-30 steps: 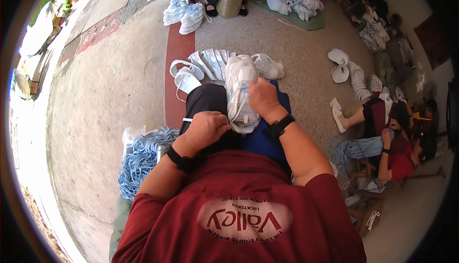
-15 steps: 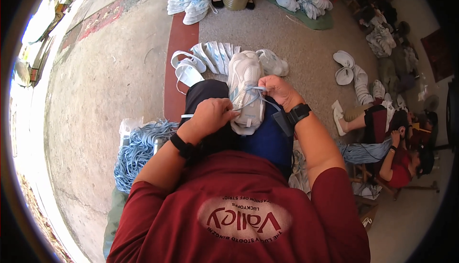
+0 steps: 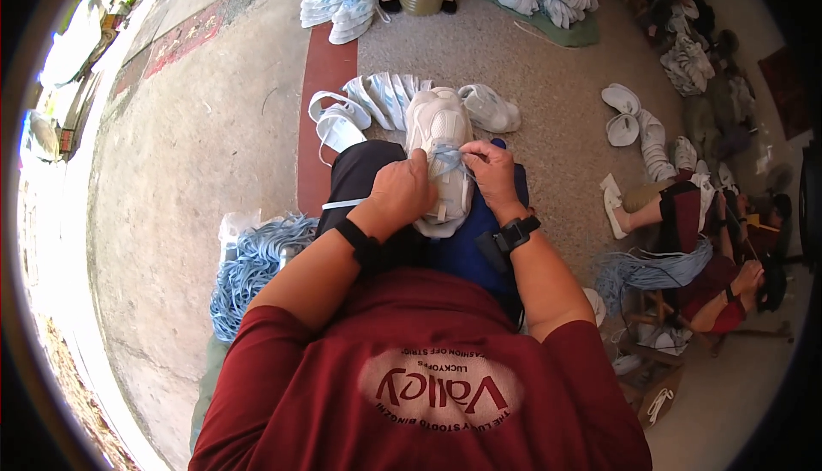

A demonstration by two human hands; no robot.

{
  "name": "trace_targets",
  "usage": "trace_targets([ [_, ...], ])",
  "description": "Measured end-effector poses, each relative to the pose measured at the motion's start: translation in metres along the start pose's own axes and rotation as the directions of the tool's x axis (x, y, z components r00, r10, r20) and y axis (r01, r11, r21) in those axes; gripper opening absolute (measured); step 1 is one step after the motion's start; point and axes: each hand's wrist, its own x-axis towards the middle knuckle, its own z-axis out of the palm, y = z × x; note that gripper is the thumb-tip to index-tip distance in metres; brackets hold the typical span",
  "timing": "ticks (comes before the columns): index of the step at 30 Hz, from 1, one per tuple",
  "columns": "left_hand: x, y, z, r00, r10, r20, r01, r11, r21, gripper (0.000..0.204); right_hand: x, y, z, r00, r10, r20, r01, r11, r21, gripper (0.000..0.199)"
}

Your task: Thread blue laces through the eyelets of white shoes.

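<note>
Two hands meet over one white sneaker [image 3: 438,158] lying sole-down on the person's lap, toe pointing away. Left hand [image 3: 401,195]: fingers curled and pressed together, thumb and forefinger pinching a light blue lace [image 3: 449,159] at the upper eyelets. Right hand [image 3: 495,171]: fingertips likewise closed on the other run of the same lace, just beside the left, the two hands nearly touching. Whether a knot is formed between them cannot be told; the fingers hide it.

Assessment of the step in hand, lacing the shoe: tension should be drawn evenly on both runs so the crossing sits centred on the tongue. The lace should lie flat, not twisted, before it is pulled through. The shoe rests on dark trousers and a blue cloth [image 3: 467,244] without other support, so the heels of the hands ought to steady it against rolling sideways.

Outward from the lap: a fanned row of white shoes [image 3: 390,98] lies on the ground just beyond the knees, with one further sneaker [image 3: 490,110] beside it on the right. A heap of loose blue laces [image 3: 253,265] sits near the left elbow. Each wrist carries a black band. Another seated person [image 3: 711,274] works well apart on the right, with a second bundle of blue laces [image 3: 646,270] close by them.
</note>
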Motion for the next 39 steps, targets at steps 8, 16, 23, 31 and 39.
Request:
trace_targets([
  [8,0.017,0.000,0.003,0.999,-0.027,0.026,0.026,1.000,0.015,0.029,0.019,0.000,-0.009,0.918,0.370,0.142,-0.364,0.647,0.670,0.004],
  [16,0.016,-0.008,-0.007,0.986,-0.131,0.103,0.137,0.990,-0.046,0.038,0.013,0.001,-0.012,0.955,0.251,0.156,-0.293,0.748,0.595,0.008],
  [23,0.015,-0.018,-0.026,0.979,-0.094,0.183,0.132,0.969,-0.211,0.042,0.000,0.004,-0.011,0.976,0.195,0.094,-0.216,0.843,0.493,0.012],
  [31,-0.002,-0.004,-0.037,0.899,0.108,-0.424,-0.161,0.982,-0.093,0.017,0.006,0.003,-0.004,0.991,0.123,0.045,-0.112,0.973,-0.204,0.031],
  [39,-0.054,-0.014,-0.057,0.822,0.374,-0.429,-0.276,0.922,0.273,0.017,-0.003,0.003,0.007,0.981,-0.186,-0.053,0.152,0.913,-0.378,0.039],
])
